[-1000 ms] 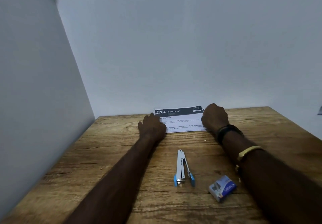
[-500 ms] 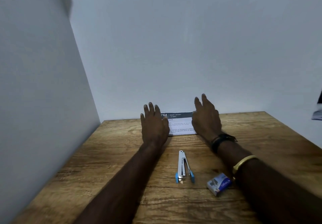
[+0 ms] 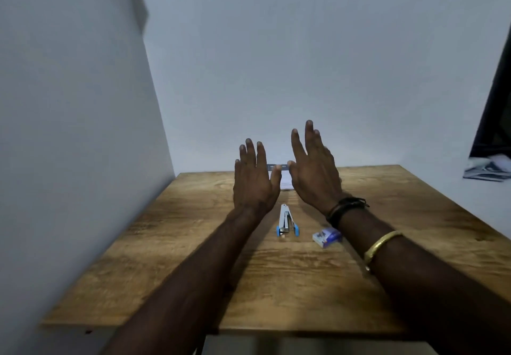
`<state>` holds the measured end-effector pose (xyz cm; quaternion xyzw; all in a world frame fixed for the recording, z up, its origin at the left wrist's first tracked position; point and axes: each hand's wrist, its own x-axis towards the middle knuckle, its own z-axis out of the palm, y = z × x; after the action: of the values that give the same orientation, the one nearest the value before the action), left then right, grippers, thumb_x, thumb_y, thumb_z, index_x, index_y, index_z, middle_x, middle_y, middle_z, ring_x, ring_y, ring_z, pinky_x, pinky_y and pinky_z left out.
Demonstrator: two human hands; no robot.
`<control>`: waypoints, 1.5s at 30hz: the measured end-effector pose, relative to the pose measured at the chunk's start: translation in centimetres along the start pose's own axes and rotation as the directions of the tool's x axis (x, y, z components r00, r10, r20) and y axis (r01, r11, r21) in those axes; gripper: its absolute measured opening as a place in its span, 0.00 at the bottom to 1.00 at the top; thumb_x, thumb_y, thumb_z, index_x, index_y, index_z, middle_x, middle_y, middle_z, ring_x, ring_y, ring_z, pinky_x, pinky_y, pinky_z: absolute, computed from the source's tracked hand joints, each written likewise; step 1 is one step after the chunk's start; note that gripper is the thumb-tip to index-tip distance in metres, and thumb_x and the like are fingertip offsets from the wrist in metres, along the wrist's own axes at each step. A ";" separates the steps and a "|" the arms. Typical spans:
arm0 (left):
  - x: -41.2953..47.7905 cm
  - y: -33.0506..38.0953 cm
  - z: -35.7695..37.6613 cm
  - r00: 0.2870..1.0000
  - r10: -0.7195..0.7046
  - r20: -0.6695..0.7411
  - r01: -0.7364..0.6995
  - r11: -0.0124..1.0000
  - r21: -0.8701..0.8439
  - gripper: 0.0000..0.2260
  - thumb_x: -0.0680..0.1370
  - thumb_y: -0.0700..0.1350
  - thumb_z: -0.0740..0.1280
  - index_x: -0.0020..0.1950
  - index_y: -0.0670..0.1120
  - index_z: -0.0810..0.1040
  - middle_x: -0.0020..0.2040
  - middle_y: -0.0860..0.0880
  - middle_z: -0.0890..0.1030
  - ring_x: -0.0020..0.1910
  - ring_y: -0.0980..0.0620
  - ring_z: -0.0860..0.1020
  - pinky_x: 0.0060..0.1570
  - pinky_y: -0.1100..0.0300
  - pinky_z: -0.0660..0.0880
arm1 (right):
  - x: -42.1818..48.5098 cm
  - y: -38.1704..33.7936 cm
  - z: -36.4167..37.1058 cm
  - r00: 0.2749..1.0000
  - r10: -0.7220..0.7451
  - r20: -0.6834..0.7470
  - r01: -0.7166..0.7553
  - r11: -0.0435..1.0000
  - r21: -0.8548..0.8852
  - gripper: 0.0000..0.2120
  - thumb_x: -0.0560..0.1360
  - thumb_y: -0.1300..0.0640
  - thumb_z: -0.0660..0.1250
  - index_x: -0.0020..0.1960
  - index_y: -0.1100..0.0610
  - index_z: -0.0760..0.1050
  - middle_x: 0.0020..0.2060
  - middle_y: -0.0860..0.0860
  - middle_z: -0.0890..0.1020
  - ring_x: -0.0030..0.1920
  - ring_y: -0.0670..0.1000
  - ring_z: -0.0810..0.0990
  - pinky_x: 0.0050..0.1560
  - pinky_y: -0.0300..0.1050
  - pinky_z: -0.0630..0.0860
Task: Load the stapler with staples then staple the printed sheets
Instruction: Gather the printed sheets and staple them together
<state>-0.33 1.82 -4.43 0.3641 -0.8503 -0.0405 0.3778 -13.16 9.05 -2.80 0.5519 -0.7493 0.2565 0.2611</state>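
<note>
My left hand (image 3: 255, 179) and my right hand (image 3: 315, 173) are both raised above the wooden table (image 3: 171, 244), fingers straight and spread, holding nothing. Between them only a strip of the printed sheets (image 3: 285, 180) shows, lying at the table's far edge against the wall. A silver stapler with blue ends (image 3: 286, 221) lies on the table below my hands, near the middle. A small blue box of staples (image 3: 326, 237) lies to its right, beside my right wrist.
Pale walls close in the table at the back and on the left. At the far right edge a dark object (image 3: 495, 122) and some papers (image 3: 488, 169) sit beyond the table. The table's near edge runs along the bottom of the view.
Both hands were curled on the printed sheets one second ago. They have since opened, lifted off the paper and risen with fingers spread. The stapler and box have not moved on the table.
</note>
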 end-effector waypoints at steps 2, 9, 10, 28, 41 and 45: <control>-0.9 0.5 -0.5 1.000 -0.023 0.017 0.024 0.998 -0.050 0.31 0.85 0.56 0.55 0.83 0.43 0.50 0.84 0.42 0.49 0.83 0.44 0.48 0.81 0.48 0.51 | -0.7 -0.2 -1.4 0.997 0.024 0.076 -0.023 1.000 -0.007 0.33 0.82 0.52 0.62 0.82 0.56 0.53 0.82 0.61 0.52 0.80 0.63 0.56 0.73 0.60 0.66; -3.5 3.1 -2.4 0.974 -0.135 0.183 0.133 0.991 0.024 0.25 0.78 0.62 0.64 0.64 0.44 0.76 0.61 0.43 0.82 0.62 0.40 0.79 0.54 0.52 0.75 | -2.7 -0.9 -5.4 0.883 0.149 0.446 -0.116 0.988 -0.099 0.21 0.75 0.46 0.69 0.65 0.53 0.77 0.61 0.53 0.81 0.61 0.57 0.80 0.57 0.50 0.78; -3.8 3.4 -2.5 0.963 -0.159 0.218 0.154 0.987 0.041 0.25 0.76 0.63 0.66 0.63 0.44 0.77 0.60 0.43 0.82 0.61 0.41 0.79 0.53 0.53 0.75 | -3.1 -1.0 -5.7 0.861 0.154 0.485 -0.104 0.986 -0.129 0.19 0.74 0.45 0.71 0.61 0.54 0.79 0.58 0.53 0.82 0.58 0.57 0.80 0.53 0.48 0.78; -7.3 5.4 -2.2 0.912 -0.207 0.355 0.200 0.978 0.057 0.12 0.72 0.44 0.75 0.55 0.46 0.86 0.54 0.46 0.85 0.57 0.46 0.82 0.49 0.58 0.75 | -5.8 -1.1 -4.9 0.807 0.190 0.559 -0.106 0.978 -0.179 0.10 0.65 0.53 0.72 0.39 0.53 0.71 0.34 0.49 0.72 0.38 0.54 0.74 0.29 0.39 0.65; -5.9 3.2 -2.4 0.933 -0.286 0.218 0.302 0.952 -0.041 0.12 0.75 0.45 0.72 0.58 0.46 0.84 0.57 0.42 0.84 0.60 0.41 0.81 0.56 0.53 0.77 | -3.1 -2.2 -3.0 0.875 0.069 0.478 -0.092 0.995 0.025 0.13 0.70 0.59 0.76 0.54 0.56 0.83 0.54 0.53 0.83 0.57 0.55 0.81 0.51 0.43 0.76; -5.4 2.5 -2.0 0.935 -0.301 0.188 0.314 0.948 -0.045 0.13 0.77 0.46 0.72 0.61 0.47 0.84 0.58 0.43 0.84 0.60 0.43 0.81 0.57 0.53 0.77 | -2.0 -2.5 -2.5 0.870 0.010 0.493 -0.043 0.998 0.056 0.11 0.73 0.63 0.72 0.55 0.59 0.84 0.55 0.55 0.84 0.57 0.56 0.82 0.54 0.43 0.78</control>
<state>1.97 7.53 -5.49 0.4732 -0.8113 -0.1630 0.3023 -10.03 11.46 -2.06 0.5968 -0.7899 0.1352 0.0400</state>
